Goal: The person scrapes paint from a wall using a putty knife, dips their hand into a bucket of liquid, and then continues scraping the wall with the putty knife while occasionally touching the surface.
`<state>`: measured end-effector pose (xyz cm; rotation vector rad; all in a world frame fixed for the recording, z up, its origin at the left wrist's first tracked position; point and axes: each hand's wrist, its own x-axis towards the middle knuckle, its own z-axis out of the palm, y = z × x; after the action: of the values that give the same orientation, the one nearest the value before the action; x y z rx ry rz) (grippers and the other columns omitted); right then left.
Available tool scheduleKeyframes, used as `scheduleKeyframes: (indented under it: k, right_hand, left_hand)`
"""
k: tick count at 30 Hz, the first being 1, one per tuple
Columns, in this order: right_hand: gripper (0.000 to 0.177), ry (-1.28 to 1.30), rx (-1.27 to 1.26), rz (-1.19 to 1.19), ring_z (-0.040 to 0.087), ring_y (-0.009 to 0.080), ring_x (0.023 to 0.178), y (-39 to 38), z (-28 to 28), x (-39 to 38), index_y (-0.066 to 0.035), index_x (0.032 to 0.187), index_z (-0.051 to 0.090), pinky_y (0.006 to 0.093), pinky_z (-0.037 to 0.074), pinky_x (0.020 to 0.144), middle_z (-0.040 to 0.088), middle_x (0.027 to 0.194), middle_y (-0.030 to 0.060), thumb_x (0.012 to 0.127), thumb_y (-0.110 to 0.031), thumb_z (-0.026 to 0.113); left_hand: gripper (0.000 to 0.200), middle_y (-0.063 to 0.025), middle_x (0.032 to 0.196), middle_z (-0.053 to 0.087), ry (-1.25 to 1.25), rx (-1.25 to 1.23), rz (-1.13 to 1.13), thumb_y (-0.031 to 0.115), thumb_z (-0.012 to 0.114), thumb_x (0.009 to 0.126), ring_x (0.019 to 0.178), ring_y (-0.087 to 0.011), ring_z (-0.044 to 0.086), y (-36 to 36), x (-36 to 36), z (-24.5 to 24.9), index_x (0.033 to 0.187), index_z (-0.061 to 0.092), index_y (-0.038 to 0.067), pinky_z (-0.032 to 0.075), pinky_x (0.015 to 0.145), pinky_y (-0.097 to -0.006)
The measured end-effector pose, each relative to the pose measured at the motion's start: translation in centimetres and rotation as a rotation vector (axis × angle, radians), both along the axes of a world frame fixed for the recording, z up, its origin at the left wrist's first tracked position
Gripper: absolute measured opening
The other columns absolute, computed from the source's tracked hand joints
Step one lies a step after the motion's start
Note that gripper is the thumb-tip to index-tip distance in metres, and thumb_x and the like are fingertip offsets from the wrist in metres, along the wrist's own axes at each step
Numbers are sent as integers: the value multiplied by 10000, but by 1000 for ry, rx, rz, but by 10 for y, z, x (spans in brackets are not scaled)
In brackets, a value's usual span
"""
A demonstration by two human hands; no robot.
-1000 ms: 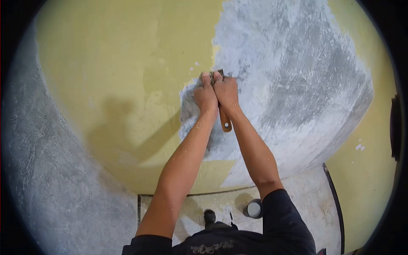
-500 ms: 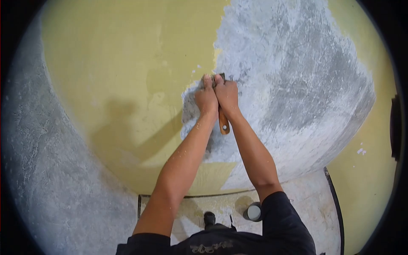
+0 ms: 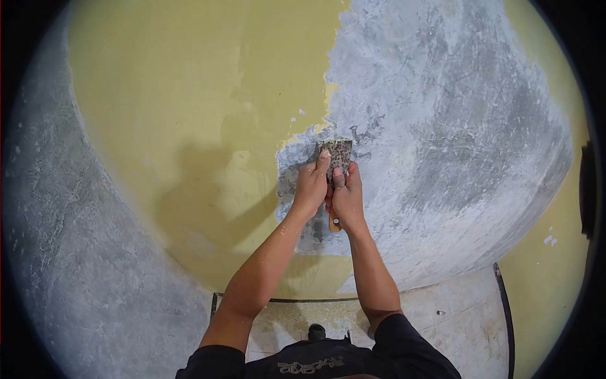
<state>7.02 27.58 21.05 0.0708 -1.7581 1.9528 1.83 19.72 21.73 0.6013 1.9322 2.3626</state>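
Observation:
A scraper with a wide, speckled metal blade [image 3: 337, 153] and a wooden handle is between my two hands, in front of the wall. My right hand [image 3: 348, 194] wraps round the handle, whose holed end pokes out below. My left hand [image 3: 311, 184] grips the blade's left side, its thumb lying on the blade's face. Flaky residue lines the blade's top edge. Behind it the wall shows a bare grey-white patch [image 3: 404, 126], bordered on the left by yellow paint [image 3: 170, 95] with a ragged edge.
A grey, rough wall [image 3: 82, 252] runs down the left side. Below lies a light tiled floor [image 3: 442, 316] with a dark strip along the wall's base and yellowish debris. A dark shoe [image 3: 317, 331] shows near my shirt. At the far right is a dark object [image 3: 588, 189].
Both hands have drawn lower with the scraper, and its blade face now shows more fully. My view has shifted slightly. The round container on the floor is now mostly hidden behind my right arm.

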Motion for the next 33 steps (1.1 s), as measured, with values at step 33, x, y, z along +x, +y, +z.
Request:
scheduleKeyframes:
  k: [33]
  right_hand:
    - [328,116,61,-163,451,65,384,-22,6,-11,-75,1291,327,215,366,324,553,739,37,1030,-235,444]
  left_hand:
    - [548,-81,489,444,231,-66,121,408,498,999,522,-117,392,-2,-22,13,698,562,-46,354,489,-369]
